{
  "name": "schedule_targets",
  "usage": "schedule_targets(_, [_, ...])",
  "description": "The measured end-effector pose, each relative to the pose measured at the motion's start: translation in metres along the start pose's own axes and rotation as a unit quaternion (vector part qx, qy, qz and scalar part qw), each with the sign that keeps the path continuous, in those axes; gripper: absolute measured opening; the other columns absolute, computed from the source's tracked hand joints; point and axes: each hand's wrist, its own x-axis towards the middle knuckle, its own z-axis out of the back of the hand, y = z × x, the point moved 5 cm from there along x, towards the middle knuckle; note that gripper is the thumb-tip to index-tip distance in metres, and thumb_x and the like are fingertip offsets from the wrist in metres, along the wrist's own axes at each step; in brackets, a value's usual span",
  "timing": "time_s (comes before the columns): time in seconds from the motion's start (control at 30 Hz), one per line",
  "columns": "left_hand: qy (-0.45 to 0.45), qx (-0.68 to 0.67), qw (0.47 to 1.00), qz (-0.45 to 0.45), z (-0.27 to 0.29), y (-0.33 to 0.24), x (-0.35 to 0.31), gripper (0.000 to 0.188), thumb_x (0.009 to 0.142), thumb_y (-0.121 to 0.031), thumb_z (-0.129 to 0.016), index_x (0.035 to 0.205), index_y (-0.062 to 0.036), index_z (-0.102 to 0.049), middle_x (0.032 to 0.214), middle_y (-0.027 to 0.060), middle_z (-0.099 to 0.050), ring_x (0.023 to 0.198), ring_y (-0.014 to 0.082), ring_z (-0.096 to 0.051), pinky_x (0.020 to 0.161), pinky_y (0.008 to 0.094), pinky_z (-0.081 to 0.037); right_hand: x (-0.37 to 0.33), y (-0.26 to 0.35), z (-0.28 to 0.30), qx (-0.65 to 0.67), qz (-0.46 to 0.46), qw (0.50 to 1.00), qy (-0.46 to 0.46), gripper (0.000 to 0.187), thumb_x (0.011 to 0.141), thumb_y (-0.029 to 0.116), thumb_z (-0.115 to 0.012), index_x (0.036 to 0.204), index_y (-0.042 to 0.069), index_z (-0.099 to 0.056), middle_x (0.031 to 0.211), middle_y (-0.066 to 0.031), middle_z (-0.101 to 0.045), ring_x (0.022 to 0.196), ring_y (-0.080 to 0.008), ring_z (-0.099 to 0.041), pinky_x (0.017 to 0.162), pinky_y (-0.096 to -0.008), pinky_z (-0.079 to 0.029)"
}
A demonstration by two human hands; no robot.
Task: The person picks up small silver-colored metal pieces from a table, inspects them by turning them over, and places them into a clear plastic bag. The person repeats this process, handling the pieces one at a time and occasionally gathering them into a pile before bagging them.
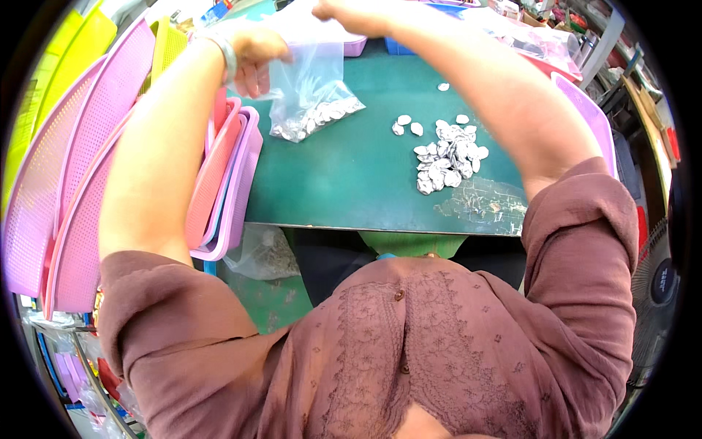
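Observation:
A clear plastic bag (pixel 311 88) stands tilted on the table's far left part, with small silvery-white flat pieces (pixel 322 115) gathered at its bottom. My left hand (pixel 254 55) is closed at the bag's upper left edge, thumb and forefinger against the plastic. Beyond the bag's top, my right hand (pixel 355 16) has curled fingers, partly cut off by the picture's upper edge. White plastic lies beneath it, and what its fingertips pinch cannot be made out. A loose heap of similar silvery pieces (pixel 450 157) lies right of centre, with a few strays (pixel 416 129) beside it.
The green table (pixel 329 186) has a worn patch near its front right. Pink and purple baskets (pixel 245 175) stand stacked at the left, beside larger purple perforated baskets (pixel 88 175). A purple tray (pixel 589 117) sits at the right edge. A fan (pixel 658 285) stands lower right.

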Motion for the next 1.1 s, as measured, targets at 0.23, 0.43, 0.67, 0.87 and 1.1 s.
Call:
schedule_targets(0.23, [-0.054,0.125,0.988,-0.073,0.003,-0.021,-0.011,0.056,0.086,-0.026,-0.045,0.137,-0.0139,-0.026,0.116,0.0190,-0.052,0.066,0.0281,-0.064,0.057,0.0342,-0.053,-0.029,0.025,0.024,-0.002,-0.018,1.000,0.000,0.024,0.067,0.013,-0.060,0.091,0.010,-0.063,0.095,-0.0126,-0.059,0.099,-0.0301,-0.051,0.085,-0.0420,-0.040])
schedule_targets(0.43, [-0.113,0.264,0.957,-0.050,0.000,-0.030,-0.010,0.067,0.072,-0.026,-0.063,0.133,-0.0168,-0.036,0.099,0.0169,-0.061,0.051,0.0235,-0.059,0.048,0.0318,-0.049,-0.039,0.035,0.045,0.063,0.048,0.996,0.048,0.010,0.063,0.011,-0.058,0.069,0.013,-0.065,0.081,-0.0056,-0.060,0.093,-0.0259,-0.052,0.079,-0.0402,-0.042])
schedule_targets(0.67, [-0.219,0.056,0.941,-0.253,0.039,-0.006,-0.011,0.035,0.082,-0.017,-0.056,0.115,-0.0046,-0.055,0.094,0.0080,-0.063,0.075,0.0136,-0.059,0.065,0.0253,-0.046,-0.080,0.060,0.062,0.134,0.122,0.973,-0.141,0.041,0.066,0.009,-0.059,0.106,0.006,-0.053,0.109,-0.0157,-0.051,0.106,-0.0301,-0.047,0.087,-0.0369,-0.041])
schedule_targets(0.87, [-0.474,-0.034,0.723,-0.502,-0.047,-0.064,-0.094,0.021,0.085,-0.014,-0.056,0.101,-0.0034,-0.062,0.089,0.0051,-0.064,0.080,0.0107,-0.059,0.073,0.0230,-0.045,-0.213,0.035,0.032,0.153,-0.158,0.967,-0.128,0.045,0.075,-0.002,-0.050,0.118,0.010,-0.049,0.099,-0.0133,-0.061,0.091,-0.0296,-0.058,0.079,-0.0366,-0.046])
schedule_targets(1.1, [-0.274,-0.204,0.813,-0.472,-0.177,-0.071,-0.065,0.019,0.075,-0.006,-0.064,0.094,-0.0039,-0.063,0.080,0.0043,-0.061,0.072,0.0107,-0.056,0.064,0.0229,-0.045,-0.311,0.064,0.009,0.281,-0.338,0.898,0.008,0.050,0.077,-0.001,-0.053,0.125,0.010,-0.044,0.105,-0.0095,-0.060,0.103,-0.0259,-0.054,0.089,-0.0345,-0.041])
